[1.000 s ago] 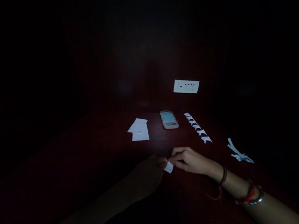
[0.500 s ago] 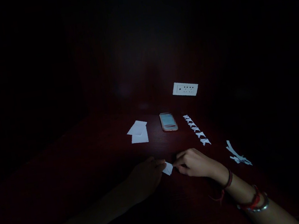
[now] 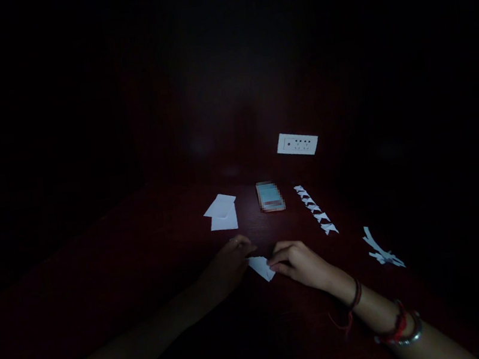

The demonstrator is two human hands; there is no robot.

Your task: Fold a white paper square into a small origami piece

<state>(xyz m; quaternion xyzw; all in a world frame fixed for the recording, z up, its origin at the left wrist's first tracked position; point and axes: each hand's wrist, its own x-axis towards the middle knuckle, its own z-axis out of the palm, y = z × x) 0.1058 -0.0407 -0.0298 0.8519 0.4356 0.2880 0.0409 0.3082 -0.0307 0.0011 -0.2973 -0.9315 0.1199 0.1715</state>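
Note:
A small folded piece of white paper [image 3: 261,267] lies between my hands, low over the dark red table. My right hand [image 3: 299,262] pinches its right edge between thumb and fingers. At the paper's left corner is my left hand [image 3: 230,261], its fingers curled and closed on that corner; the thumb is hidden in shadow. Beyond my left hand, two white paper sheets [image 3: 223,213] overlap on the table. To the right, small folded paper pieces [image 3: 315,208] form a slanting row.
A phone [image 3: 270,196], its screen blurred out, lies behind my hands. Narrow paper strips [image 3: 383,250] are heaped at the right on the table [image 3: 174,226]. A white socket panel [image 3: 297,143] is on the back wall. Deep darkness covers the sides.
My left hand has drawn back leftward and its fingers have lifted, uncovering more of the paper. My right hand has shifted slightly left, still pinching the paper's right side.

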